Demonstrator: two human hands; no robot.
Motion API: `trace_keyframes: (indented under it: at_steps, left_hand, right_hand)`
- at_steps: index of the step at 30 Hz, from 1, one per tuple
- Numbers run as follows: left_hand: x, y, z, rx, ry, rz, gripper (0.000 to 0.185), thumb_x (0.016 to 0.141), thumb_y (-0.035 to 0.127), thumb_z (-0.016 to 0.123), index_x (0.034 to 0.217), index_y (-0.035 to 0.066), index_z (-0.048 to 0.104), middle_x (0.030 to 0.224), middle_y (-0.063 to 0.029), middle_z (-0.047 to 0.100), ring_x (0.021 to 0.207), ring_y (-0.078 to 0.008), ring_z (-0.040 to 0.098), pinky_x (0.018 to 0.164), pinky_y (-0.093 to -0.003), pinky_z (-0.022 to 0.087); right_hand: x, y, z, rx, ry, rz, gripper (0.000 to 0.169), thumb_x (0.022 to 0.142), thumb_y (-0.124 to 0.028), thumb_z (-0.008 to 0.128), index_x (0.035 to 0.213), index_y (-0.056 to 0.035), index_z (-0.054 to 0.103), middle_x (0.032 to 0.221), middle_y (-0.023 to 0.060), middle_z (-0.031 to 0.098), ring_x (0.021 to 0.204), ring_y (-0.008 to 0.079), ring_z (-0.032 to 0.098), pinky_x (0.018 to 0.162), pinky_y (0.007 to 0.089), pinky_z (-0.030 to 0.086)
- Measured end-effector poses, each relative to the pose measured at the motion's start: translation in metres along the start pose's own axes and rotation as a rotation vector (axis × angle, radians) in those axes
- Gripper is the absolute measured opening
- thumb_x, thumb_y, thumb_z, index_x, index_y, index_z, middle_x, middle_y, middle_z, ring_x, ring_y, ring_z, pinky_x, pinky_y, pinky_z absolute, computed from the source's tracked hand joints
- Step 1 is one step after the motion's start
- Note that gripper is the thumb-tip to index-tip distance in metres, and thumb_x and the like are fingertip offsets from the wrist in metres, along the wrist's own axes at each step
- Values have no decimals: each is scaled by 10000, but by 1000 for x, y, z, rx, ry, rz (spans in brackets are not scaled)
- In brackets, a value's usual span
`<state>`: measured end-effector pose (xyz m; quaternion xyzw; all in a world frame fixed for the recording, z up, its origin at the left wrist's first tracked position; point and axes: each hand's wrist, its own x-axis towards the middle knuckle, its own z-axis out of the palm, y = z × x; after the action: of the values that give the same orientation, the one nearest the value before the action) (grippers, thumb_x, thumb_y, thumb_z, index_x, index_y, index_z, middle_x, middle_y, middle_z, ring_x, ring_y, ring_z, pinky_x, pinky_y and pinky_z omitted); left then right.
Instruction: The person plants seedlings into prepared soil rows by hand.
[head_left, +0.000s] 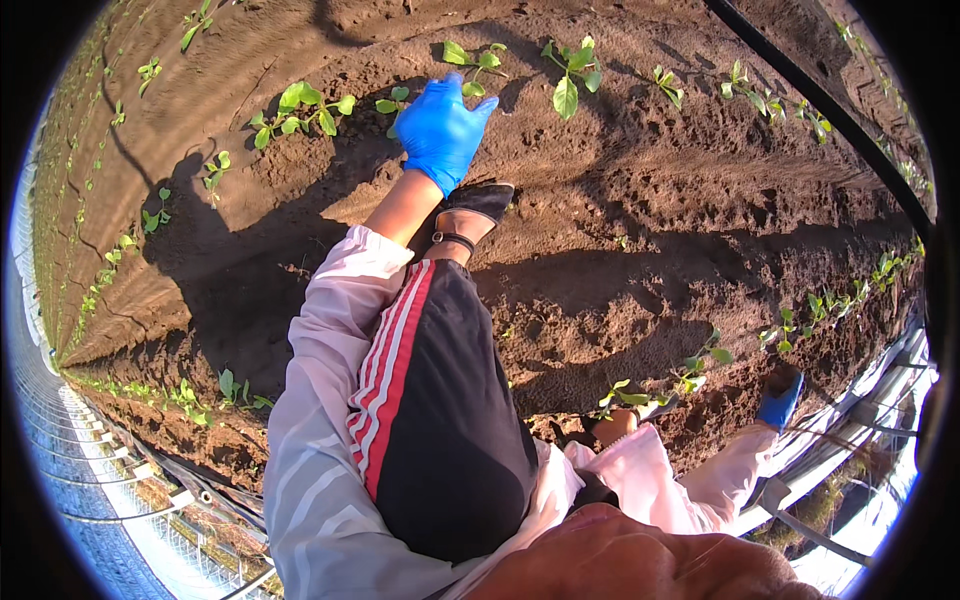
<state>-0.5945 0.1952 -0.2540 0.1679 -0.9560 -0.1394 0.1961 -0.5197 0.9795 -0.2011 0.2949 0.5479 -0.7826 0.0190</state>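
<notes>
My left hand (441, 131), in a blue glove, reaches over the soil between young leafy seedlings. Its thumb points right and the other fingers are curled downward, so what lies under them is hidden. A seedling (394, 105) touches or lies just beside the hand's left edge, and another seedling (474, 64) spreads just beyond the fingertips. My right hand (780, 401), in a blue glove, is low at the right by the bed's edge, partly in shadow; its fingers are unclear. A seedling (784, 330) grows a little above it.
A larger seedling (576, 71) and a leafy clump (300, 109) stand in the same row. My shoe (480, 199) rests on the soil close below my left hand. A dark hose or cable (825, 112) crosses the upper right. White sheeting and frame bars (780, 499) border the bed.
</notes>
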Motion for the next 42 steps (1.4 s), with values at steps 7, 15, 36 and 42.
trace_keyframes:
  at_steps: [7, 15, 36, 42]
  left_hand:
    - [14, 3, 33, 9, -34, -207, 480, 728, 409, 770, 1000, 46, 612, 1023, -170, 602, 882, -341, 643, 678, -452, 535]
    - [15, -7, 49, -95, 99, -250, 236, 753, 261, 733, 863, 77, 633, 913, -129, 605, 788, -323, 628, 635, -438, 510]
    - [-7, 11, 66, -746, 135, -369, 259, 775, 174, 775, 958, 34, 656, 844, -97, 684, 707, -179, 650, 645, -305, 517]
    - [-14, -2, 69, -705, 219, -225, 235, 785, 144, 774, 959, 40, 654, 871, -83, 671, 715, -183, 648, 635, -299, 522]
  right_hand:
    - [1, 8, 347, -58, -240, 49, 249, 933, -154, 598, 1096, 29, 643, 853, 73, 647, 597, 59, 461, 492, 195, 313]
    - [29, 81, 531, -184, -716, 288, 236, 883, -185, 677, 1024, 4, 670, 923, 113, 679, 843, 209, 646, 627, 268, 506]
    - [48, 239, 762, -1292, -1269, -623, 408, 637, -128, 713, 1034, -50, 664, 823, 61, 671, 773, 175, 627, 683, 325, 503]
    - [42, 235, 775, -1769, -1759, -452, 518, 643, -134, 691, 1152, -47, 651, 991, 133, 690, 923, 215, 640, 823, 356, 516]
